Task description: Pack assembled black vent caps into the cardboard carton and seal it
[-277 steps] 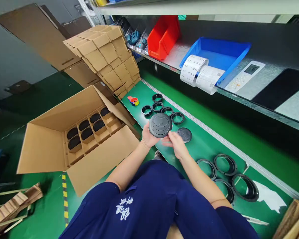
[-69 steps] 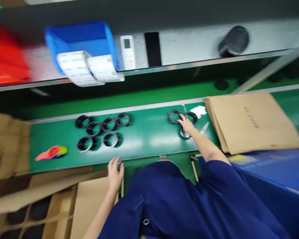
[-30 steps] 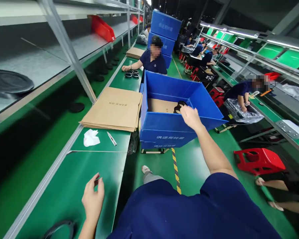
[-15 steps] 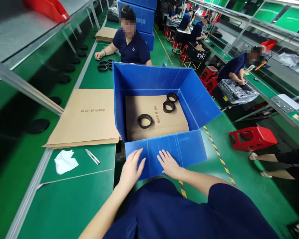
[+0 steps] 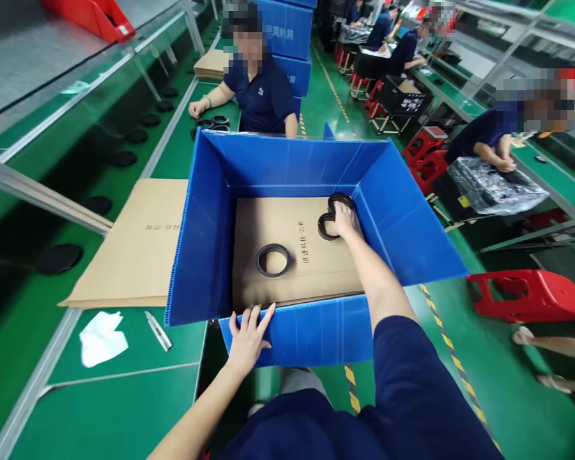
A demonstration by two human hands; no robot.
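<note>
My left hand (image 5: 246,337) rests with fingers spread on the front flap (image 5: 311,335) of a blue corrugated plastic box (image 5: 292,160), fingertips at the fold. Inside the box, my right hand (image 5: 345,220) reaches to the back right corner, its fingers bent together on a black ring (image 5: 322,227); the fingertips are partly hidden. Right behind that ring sits a second black ring (image 5: 340,197), partly covered by the hand. A third black ring (image 5: 259,262) lies apart, left of centre, on the brown cardboard sheet (image 5: 292,287) that covers the box floor.
Left of the box, a green table (image 5: 124,409) holds stacked cardboard sheets (image 5: 129,255), a white cloth (image 5: 103,338) and a utility knife (image 5: 158,331). A co-worker (image 5: 259,96) sits behind the box near several black rings (image 5: 213,121). A red stool (image 5: 531,294) stands at right.
My right hand has left the front flap and reached into the box to the rings at the back right. My left hand has shifted slightly left on the flap. The view has moved closer.
</note>
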